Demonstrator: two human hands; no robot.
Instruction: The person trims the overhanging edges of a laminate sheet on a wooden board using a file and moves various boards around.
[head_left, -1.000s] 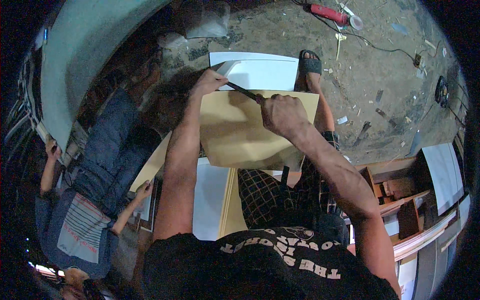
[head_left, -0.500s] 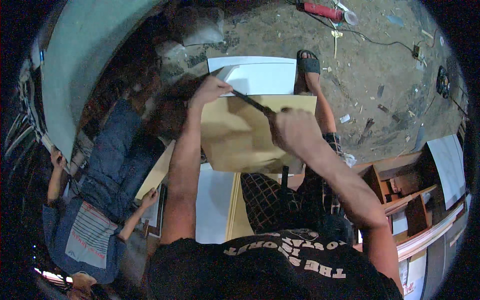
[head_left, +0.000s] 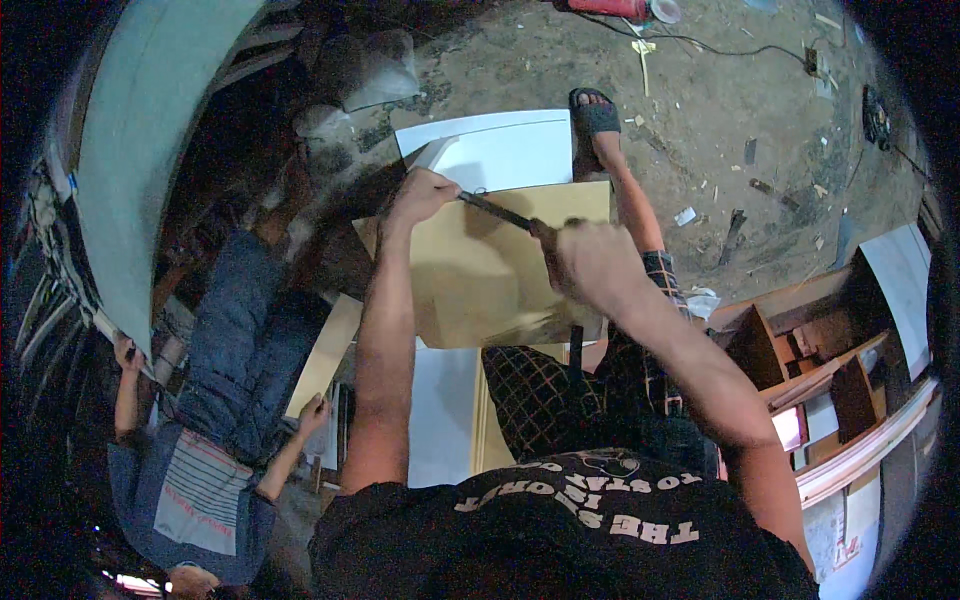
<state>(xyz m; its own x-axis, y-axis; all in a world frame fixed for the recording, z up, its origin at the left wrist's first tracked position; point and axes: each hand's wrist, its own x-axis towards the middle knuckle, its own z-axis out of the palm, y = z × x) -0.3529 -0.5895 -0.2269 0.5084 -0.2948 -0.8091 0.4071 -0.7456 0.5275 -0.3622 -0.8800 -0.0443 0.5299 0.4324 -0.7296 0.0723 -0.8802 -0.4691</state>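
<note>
Overall, a slim dark tool (head_left: pixel 497 211)

I get the right hand (head_left: pixel 600 265) only as a blur, and its fist hides one end of the dark tool (head_left: pixel 497 211); the left hand (head_left: pixel 424 196) covers the other. My left forearm (head_left: pixel 388 340) hides some of the tan board (head_left: pixel 480 275) along its left side. The picture's top edge crops the red tool (head_left: pixel 606 7).

i'm in what looks like a rough workshop: scraps (head_left: pixel 734 226) litter the bare grey floor (head_left: pixel 690 130), a red corded tool (head_left: pixel 610 6) lies there, an open wooden carcass (head_left: pixel 768 350) sits at my right, and a tan panel (head_left: pixel 465 285) is before me.
</note>
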